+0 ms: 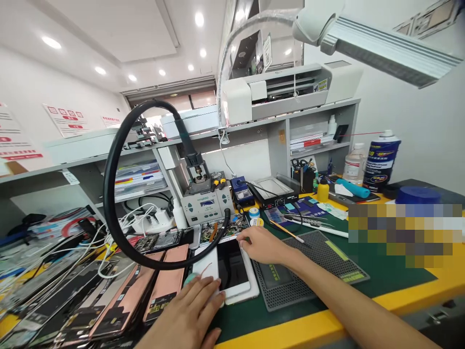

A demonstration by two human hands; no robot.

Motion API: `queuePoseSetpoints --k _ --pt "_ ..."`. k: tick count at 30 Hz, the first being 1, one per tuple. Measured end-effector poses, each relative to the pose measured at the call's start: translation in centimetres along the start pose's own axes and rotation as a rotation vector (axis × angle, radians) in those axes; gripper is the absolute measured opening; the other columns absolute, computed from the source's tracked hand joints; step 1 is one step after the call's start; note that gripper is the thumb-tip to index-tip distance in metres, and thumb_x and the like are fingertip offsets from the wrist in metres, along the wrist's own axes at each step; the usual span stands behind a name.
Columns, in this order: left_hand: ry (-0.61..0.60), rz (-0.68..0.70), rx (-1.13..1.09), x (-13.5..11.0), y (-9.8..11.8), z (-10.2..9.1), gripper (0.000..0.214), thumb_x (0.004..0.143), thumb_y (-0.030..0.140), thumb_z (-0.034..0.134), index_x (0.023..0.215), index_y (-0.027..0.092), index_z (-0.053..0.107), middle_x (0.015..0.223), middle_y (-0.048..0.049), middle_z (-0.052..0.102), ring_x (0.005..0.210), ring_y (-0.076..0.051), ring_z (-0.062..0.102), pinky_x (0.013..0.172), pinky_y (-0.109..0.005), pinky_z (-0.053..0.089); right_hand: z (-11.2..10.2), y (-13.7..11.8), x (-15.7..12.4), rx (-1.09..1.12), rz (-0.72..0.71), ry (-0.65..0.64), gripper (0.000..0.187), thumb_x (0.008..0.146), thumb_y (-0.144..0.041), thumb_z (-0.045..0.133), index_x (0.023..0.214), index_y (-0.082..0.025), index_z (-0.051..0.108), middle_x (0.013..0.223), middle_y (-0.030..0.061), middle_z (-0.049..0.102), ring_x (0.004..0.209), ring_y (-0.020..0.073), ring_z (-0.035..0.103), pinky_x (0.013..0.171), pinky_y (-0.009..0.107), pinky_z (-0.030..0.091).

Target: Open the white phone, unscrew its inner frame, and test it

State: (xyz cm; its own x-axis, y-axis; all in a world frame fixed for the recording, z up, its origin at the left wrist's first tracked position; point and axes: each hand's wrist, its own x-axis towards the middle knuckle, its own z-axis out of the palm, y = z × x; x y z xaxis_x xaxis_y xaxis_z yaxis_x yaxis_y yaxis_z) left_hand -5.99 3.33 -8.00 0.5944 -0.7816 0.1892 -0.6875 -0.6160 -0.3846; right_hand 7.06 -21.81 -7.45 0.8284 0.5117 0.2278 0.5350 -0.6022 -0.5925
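A white-framed phone [234, 267] with a dark screen lies flat on the green mat near the bench's front edge. My left hand [189, 310] rests flat at its near left corner with fingers stretched out, touching the phone's edge. My right hand [262, 245] reaches in from the right and presses on the phone's far right corner, fingers curled down onto it. Beside the phone on the left lies a white panel [205, 269].
A grey perforated work mat [312, 271] lies right of the phone. Copper-backed phone panels [160, 286] and loose cables [109, 242] crowd the left. A hot-air station [205, 201] with a looping black hose [112, 194] stands behind. A spray can [379, 162] and bottles stand at back right.
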Motion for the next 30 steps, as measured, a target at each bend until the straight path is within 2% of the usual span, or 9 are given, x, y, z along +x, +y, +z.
queuePoseSetpoints --k 4,8,13,21,25,30 --pt "0.021 -0.162 -0.043 -1.8 -1.7 -1.5 0.048 0.094 0.036 0.054 0.140 0.025 0.051 0.141 -0.0075 0.062 0.128 -0.030 0.060 0.105 -0.046 0.055 0.2 0.3 0.1 0.035 0.012 -0.008 0.020 0.087 -0.024 0.059 0.094 -0.016 0.076 0.080 0.0081 0.076 0.070 0.0191 0.065 0.065 0.027 0.043" --pt "-0.080 -0.277 -0.117 -2.3 -2.9 -2.4 0.038 0.097 0.035 0.049 0.134 0.027 0.056 0.135 -0.0056 0.066 0.125 -0.031 0.059 0.104 -0.051 0.052 0.1 0.3 0.1 0.063 0.009 0.003 0.029 0.086 -0.020 0.057 0.106 -0.014 0.077 0.096 0.0113 0.078 0.083 0.0238 0.069 0.070 0.028 0.046" --pt "-0.142 -0.288 -0.201 -1.4 -2.6 -2.9 0.033 0.098 0.029 0.046 0.126 0.024 0.060 0.129 -0.0077 0.067 0.120 -0.031 0.058 0.102 -0.051 0.049 0.1 0.4 0.2 0.090 0.007 0.001 0.032 0.088 -0.022 0.055 0.112 -0.012 0.075 0.107 0.0137 0.077 0.097 0.0276 0.070 0.078 0.031 0.050" --pt "-0.202 -0.327 -0.267 -0.8 -3.6 -2.7 0.029 0.096 0.023 0.047 0.121 0.024 0.060 0.116 -0.0092 0.067 0.107 -0.029 0.060 0.088 -0.046 0.050 0.1 0.8 0.2 0.118 0.020 -0.007 0.032 0.089 -0.025 0.058 0.114 -0.014 0.074 0.112 0.0136 0.076 0.103 0.0280 0.070 0.084 0.033 0.053" --pt "-0.204 -0.318 -0.279 -0.8 -4.2 -2.4 0.029 0.095 0.020 0.048 0.121 0.025 0.060 0.116 -0.0081 0.067 0.109 -0.028 0.062 0.088 -0.042 0.050 0.0 0.7 0.4 0.124 0.027 -0.015 0.031 0.089 -0.026 0.059 0.113 -0.014 0.074 0.111 0.0137 0.076 0.102 0.0283 0.070 0.085 0.033 0.053" --pt "-0.232 -0.305 -0.238 -0.2 -4.4 -2.6 0.030 0.096 0.022 0.046 0.121 0.025 0.060 0.114 -0.0086 0.069 0.102 -0.027 0.067 0.080 -0.038 0.051 0.0 0.9 0.5 0.133 0.033 -0.024 0.031 0.090 -0.028 0.058 0.112 -0.014 0.074 0.112 0.0133 0.076 0.102 0.0285 0.069 0.081 0.033 0.053"
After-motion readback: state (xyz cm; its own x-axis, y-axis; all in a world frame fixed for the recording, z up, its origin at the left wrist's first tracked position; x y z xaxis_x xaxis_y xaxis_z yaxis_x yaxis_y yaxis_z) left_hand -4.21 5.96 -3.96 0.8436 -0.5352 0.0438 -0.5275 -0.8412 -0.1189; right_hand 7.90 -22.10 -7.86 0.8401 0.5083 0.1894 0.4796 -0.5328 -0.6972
